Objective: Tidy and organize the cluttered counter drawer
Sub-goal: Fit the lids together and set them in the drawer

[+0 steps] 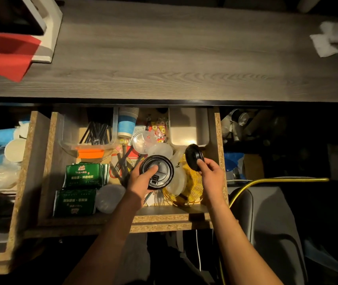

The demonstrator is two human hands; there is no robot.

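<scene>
Here, a black cup lid (157, 172) is held flat by the left hand (141, 179), thumb curled onto its top, above the open drawer (217, 140). A second black lid (193, 157) is pinched on edge, tilted, by the right hand (212, 175), just over a yellow wire basket (192, 188). Clear lids (143, 141), black straws (98, 133) in a clear bin and green packets (84, 174) are seen inside the drawer.

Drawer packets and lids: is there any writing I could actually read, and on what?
Upper green packets: white Chinese print, too blurred to read.
Lower green packets: same, blurred.
Black lid in the left hand: embossed marks, illegible.
Colourful packets: too small.
No readable text anywhere.
</scene>
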